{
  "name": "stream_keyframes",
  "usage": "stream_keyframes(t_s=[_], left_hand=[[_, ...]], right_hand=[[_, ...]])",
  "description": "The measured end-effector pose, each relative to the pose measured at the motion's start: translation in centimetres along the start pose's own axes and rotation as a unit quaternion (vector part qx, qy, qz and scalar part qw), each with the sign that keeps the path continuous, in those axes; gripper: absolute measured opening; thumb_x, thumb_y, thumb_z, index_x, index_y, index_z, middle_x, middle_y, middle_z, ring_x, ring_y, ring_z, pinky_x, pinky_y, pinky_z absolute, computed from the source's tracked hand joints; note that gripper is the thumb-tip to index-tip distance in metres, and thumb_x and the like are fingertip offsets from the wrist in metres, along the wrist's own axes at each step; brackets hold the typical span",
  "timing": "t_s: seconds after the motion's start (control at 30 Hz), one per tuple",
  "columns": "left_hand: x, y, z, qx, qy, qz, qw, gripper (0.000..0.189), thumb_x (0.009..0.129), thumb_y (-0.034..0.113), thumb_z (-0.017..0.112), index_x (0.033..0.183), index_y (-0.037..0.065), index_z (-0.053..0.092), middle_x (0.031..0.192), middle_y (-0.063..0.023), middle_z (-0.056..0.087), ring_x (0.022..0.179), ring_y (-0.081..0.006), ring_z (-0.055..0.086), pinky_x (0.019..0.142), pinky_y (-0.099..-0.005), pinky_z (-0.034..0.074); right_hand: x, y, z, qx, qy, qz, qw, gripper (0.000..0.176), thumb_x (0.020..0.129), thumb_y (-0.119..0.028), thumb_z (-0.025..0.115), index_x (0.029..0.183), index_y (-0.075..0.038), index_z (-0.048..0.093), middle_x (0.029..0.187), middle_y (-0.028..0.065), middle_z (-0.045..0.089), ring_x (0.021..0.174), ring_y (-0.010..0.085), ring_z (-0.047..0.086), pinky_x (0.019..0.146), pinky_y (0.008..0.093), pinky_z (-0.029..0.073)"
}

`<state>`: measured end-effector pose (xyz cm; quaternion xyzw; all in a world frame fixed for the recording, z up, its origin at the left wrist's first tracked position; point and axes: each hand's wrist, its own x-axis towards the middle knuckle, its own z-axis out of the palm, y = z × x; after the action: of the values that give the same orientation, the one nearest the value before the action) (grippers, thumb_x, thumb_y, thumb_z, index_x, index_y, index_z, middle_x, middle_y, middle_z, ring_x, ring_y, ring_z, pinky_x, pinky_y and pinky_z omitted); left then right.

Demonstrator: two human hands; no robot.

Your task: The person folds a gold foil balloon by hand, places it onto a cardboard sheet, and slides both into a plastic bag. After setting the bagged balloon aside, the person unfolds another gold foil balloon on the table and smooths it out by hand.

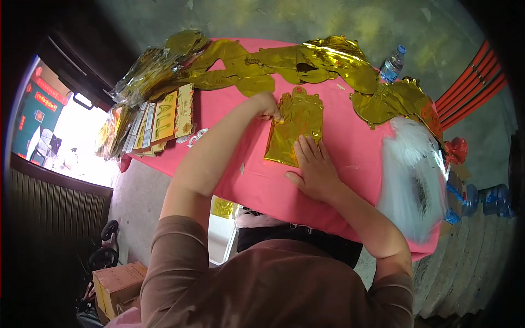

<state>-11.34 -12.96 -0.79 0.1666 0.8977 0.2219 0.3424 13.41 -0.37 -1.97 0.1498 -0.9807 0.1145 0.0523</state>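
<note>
A flattened, folded gold foil balloon (298,123) lies on the pink tablecloth (240,180) in front of me. It has small tabs along its far edge and a small red mark at the top. My left hand (265,106) is closed at its upper left edge, fingers curled and partly hidden. Flat on the lower right part of the foil rests my right hand (317,172), its fingers stretched out and its thumb spread to the side.
More gold foil balloons (235,65) lie along the far edge. Printed packets (164,120) and clear-wrapped bundles (158,71) are piled at left. A water bottle (392,64) stands far right, near another gold balloon (391,101). Clear plastic bags (413,180) cover the right side.
</note>
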Motion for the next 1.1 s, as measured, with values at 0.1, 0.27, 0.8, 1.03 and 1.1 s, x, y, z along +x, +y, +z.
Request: stream_keyframes(t_s=[0.1,0.27,0.8,1.03,1.1], left_hand=[[-0.6,0.9,-0.2,0.086,-0.009,-0.028,0.996,0.035,0.062,0.026,0.085,0.067,0.002,0.061,0.053,-0.0051,0.053,0.043,-0.0168,0.047,0.04,-0.0323,0.037],[-0.9,0.5,-0.1,0.105,-0.001,-0.014,0.994,0.041,0.058,0.033,0.085,0.07,0.001,0.064,0.057,-0.0066,0.057,0.047,-0.019,0.05,0.044,-0.0341,0.04],[-1.9,-1.9,2.3,-0.203,0.099,0.147,0.963,0.015,0.065,0.002,0.074,0.071,0.005,0.061,0.066,-0.0032,0.061,0.059,-0.0105,0.055,0.053,-0.0261,0.045],[-4.3,-3.8,3.8,-0.394,0.015,0.116,0.912,0.027,0.075,0.005,0.075,0.1,0.004,0.063,0.087,-0.004,0.066,0.071,-0.0099,0.063,0.06,-0.0217,0.051],[-5.9,-3.7,4.3,-0.419,-0.013,0.112,0.901,0.028,0.077,0.003,0.073,0.103,0.004,0.063,0.089,-0.0045,0.067,0.075,-0.0103,0.063,0.064,-0.0222,0.053]], right_hand=[[0.0,0.2,0.4,0.0,0.005,-0.001,1.0,0.076,0.088,-0.045,0.05,0.14,0.007,0.028,0.147,0.024,0.025,0.139,0.0365,0.019,0.113,0.0503,0.014],[0.0,0.1,0.3,-0.002,0.014,-0.003,1.0,0.077,0.087,-0.045,0.052,0.139,0.007,0.03,0.146,0.0241,0.027,0.138,0.0361,0.022,0.113,0.0505,0.015],[-0.2,0.3,0.5,0.006,0.021,-0.004,1.0,0.075,0.087,-0.043,0.053,0.139,0.006,0.031,0.146,0.0222,0.028,0.139,0.0347,0.022,0.112,0.0506,0.016],[0.2,3.1,-2.5,0.207,-0.003,0.059,0.977,0.057,0.087,-0.033,0.06,0.125,0.006,0.045,0.123,0.0149,0.05,0.107,0.0243,0.049,0.093,0.0395,0.04],[0.8,5.2,-2.6,0.326,-0.008,0.143,0.934,0.054,0.086,-0.03,0.064,0.123,0.005,0.047,0.116,0.0112,0.054,0.093,0.018,0.055,0.083,0.0339,0.046]])
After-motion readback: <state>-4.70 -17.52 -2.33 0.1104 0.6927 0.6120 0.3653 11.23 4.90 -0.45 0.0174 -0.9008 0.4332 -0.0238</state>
